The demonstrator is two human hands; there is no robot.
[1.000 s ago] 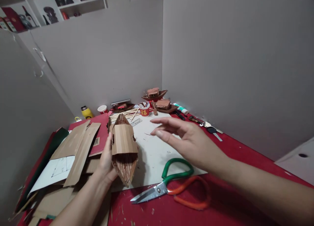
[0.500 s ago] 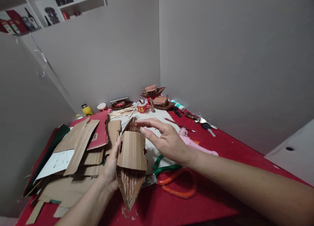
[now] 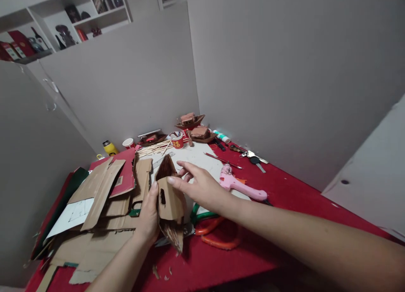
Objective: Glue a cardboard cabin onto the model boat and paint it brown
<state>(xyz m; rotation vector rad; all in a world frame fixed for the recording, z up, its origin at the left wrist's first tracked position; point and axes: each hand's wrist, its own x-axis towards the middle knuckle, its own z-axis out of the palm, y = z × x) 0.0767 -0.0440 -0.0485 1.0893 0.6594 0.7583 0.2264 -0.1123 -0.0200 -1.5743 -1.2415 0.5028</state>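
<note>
A cardboard model boat (image 3: pixel 172 201), with a pale curved cabin and a dark oval window, is tilted on its side in my left hand (image 3: pixel 148 218). The left thumb presses by the window and the other fingers are hidden behind the hull. My right hand (image 3: pixel 202 182) is at the cabin's far edge, its thumb tip touching the roof and its fingers loosely bent and apart beside the hull. Below the boat lie scissors with green and orange handles (image 3: pixel 218 233), their blades partly covered by it. A pink glue gun (image 3: pixel 243 186) lies right of my right hand.
Cut cardboard sheets (image 3: pixel 101 241) pile up on the left, with a drawn paper (image 3: pixel 74 216). At the back stand finished model boats (image 3: pixel 201 133), a red cup (image 3: pixel 176 140), thin sticks (image 3: pixel 153 148) and a yellow bottle (image 3: pixel 109 148). Keys (image 3: pixel 256 159) lie near the right wall.
The boat has rolled onto its side, bringing the cabin window into view. My right hand has come down from above the bow to the cabin's edge. The view has shifted slightly.
</note>
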